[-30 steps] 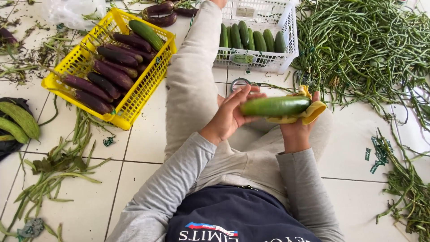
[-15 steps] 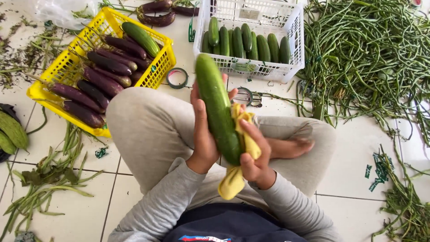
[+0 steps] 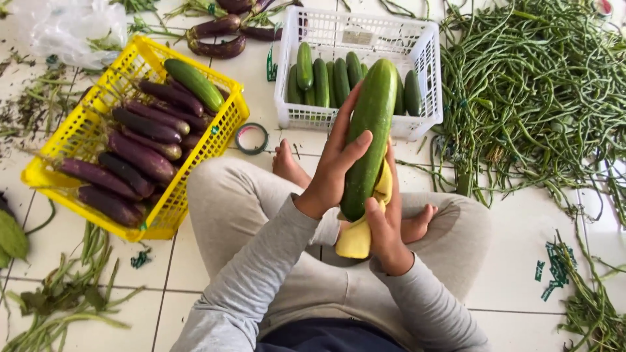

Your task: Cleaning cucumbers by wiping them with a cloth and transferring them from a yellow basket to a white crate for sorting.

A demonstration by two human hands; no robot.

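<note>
Left hand [image 3: 336, 163] & right hand [image 3: 385, 225] both grip an upright cucumber [image 3: 368, 133], right w/ a yellow cloth [image 3: 357, 238] partly hidden behind; white basket [image 3: 427, 55] far.

We see a white tiled floor [image 3: 521, 261] with thin grey grout lines, evenly lit by soft daylight, no hard shadows. No walls, windows or furniture in view. On the floor: a yellow plastic basket [image 3: 91, 124] of purple eggplants at left, a white plastic basket [image 3: 365, 29] of cucumbers at top centre, a big heap of long beans [image 3: 541, 98] at right. A roll of tape [image 3: 252, 138] lies between the baskets. Clear plastic bag [image 3: 65, 29] top left. Green trimmings [image 3: 65, 300] are scattered bottom left, and loose eggplants [image 3: 218, 36] lie near the top.
</note>
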